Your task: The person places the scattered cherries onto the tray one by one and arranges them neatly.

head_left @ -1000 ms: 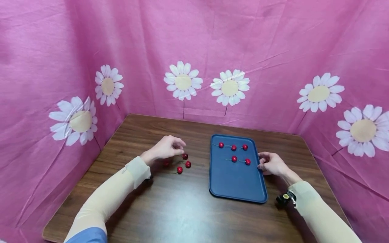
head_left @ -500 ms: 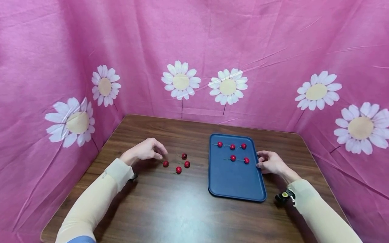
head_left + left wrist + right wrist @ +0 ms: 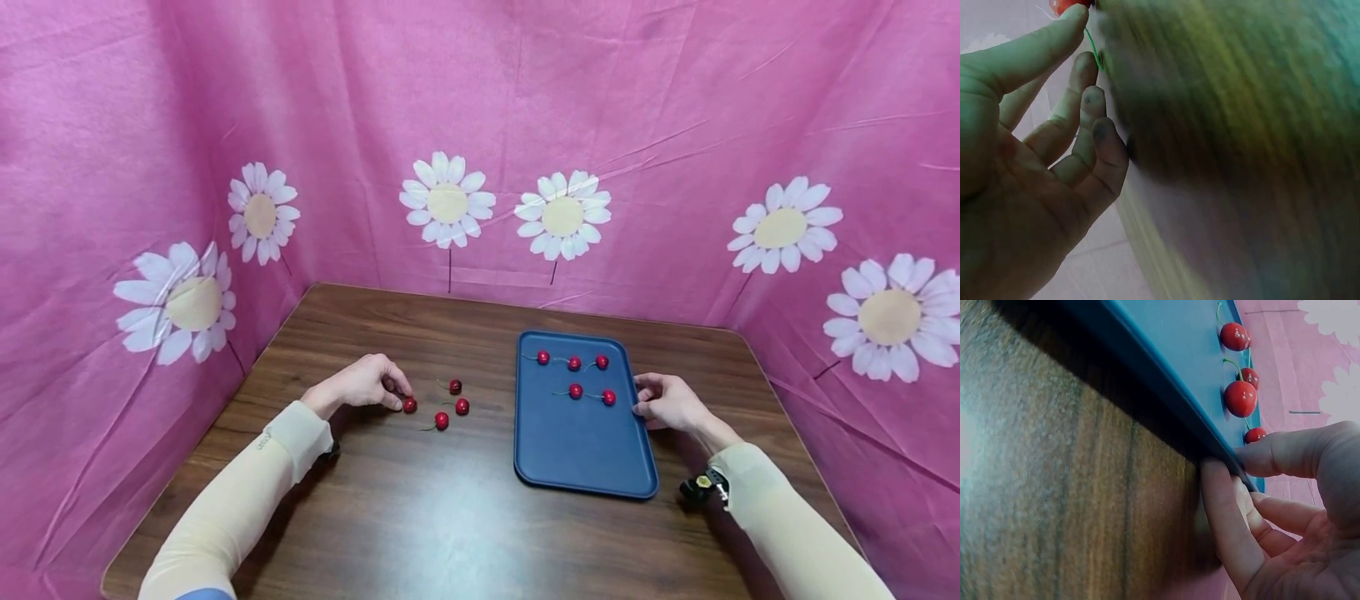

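At the left of the table, my left hand [image 3: 366,383] pinches a red cherry [image 3: 409,405] between thumb and index finger. In the left wrist view this cherry [image 3: 1065,6] shows at the top edge by the thumb tip, with a green stem hanging below. Three more cherries lie loose just to its right, the nearest cherry [image 3: 442,421] with its stem pointing left. My right hand [image 3: 669,403] grips the right rim of a dark blue tray [image 3: 585,454], thumb on top and fingers beneath, as the right wrist view shows. Several stemmed cherries [image 3: 575,391] sit in two rows in the tray's far half.
The brown wooden table [image 3: 420,517] is bounded at the back and sides by a pink curtain [image 3: 510,92] with printed daisies. A strip of tabletop lies between the loose cherries and the tray.
My left hand has moved left, away from above the other loose cherries, then lowered and closed its fingers on the leftmost cherry. The right hand keeps its hold on the tray.
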Motion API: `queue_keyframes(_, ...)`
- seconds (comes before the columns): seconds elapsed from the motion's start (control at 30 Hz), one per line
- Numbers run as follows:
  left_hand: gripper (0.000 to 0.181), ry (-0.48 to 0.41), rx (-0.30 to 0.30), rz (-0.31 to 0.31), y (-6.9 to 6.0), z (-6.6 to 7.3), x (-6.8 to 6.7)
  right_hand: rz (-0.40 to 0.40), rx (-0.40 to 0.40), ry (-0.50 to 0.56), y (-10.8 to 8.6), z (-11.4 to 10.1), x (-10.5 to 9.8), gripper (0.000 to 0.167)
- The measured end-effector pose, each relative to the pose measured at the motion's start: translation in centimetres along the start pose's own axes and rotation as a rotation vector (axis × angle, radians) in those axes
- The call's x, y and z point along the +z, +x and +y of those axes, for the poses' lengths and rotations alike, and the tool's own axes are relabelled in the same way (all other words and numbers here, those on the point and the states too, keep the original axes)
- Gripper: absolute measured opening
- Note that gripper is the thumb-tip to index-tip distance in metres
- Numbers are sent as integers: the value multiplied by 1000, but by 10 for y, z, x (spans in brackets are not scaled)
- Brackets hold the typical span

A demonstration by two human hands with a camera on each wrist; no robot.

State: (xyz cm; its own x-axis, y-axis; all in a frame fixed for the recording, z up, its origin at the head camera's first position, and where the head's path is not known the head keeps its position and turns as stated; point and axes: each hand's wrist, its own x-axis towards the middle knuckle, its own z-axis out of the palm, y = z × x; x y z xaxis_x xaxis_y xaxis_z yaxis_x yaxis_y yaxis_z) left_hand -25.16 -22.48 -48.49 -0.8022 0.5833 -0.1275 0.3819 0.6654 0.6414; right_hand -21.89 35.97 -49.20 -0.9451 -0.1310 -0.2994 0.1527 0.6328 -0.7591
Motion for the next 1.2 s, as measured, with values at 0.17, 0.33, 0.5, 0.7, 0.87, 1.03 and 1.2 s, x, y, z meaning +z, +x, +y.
queue_keyframes(0.17, 14, 23, 7, 11, 1, 1, 2, -5, -3, 5, -1, 0, 0, 64)
queue_keyframes(0.33, 9, 46, 18, 24, 2, 2, 4, -1, 1, 7, -3, -1, 0, 65)
queue_keyframes(0.5, 7, 45, 6, 31, 1, 2, 4, 4, 1, 19, -3, 0, 2, 65)
queue_keyframes(0.7, 7, 34, 3, 46, -1, 2, 5, 7, -4, 39, -2, 0, 3, 65)
queue_keyframes(0.87, 10, 32, 5, 61, -1, 4, 6, 5, -12, 39, -2, 0, 4, 65)
queue_keyframes(1.03, 13, 30, -4, 83, -1, 6, 5, 3, -11, 31, -2, -1, 2, 65)
queue_keyframes(1.2, 13, 41, 5, 114, 2, 9, 4, 1, -6, 28, -3, -1, 2, 65)
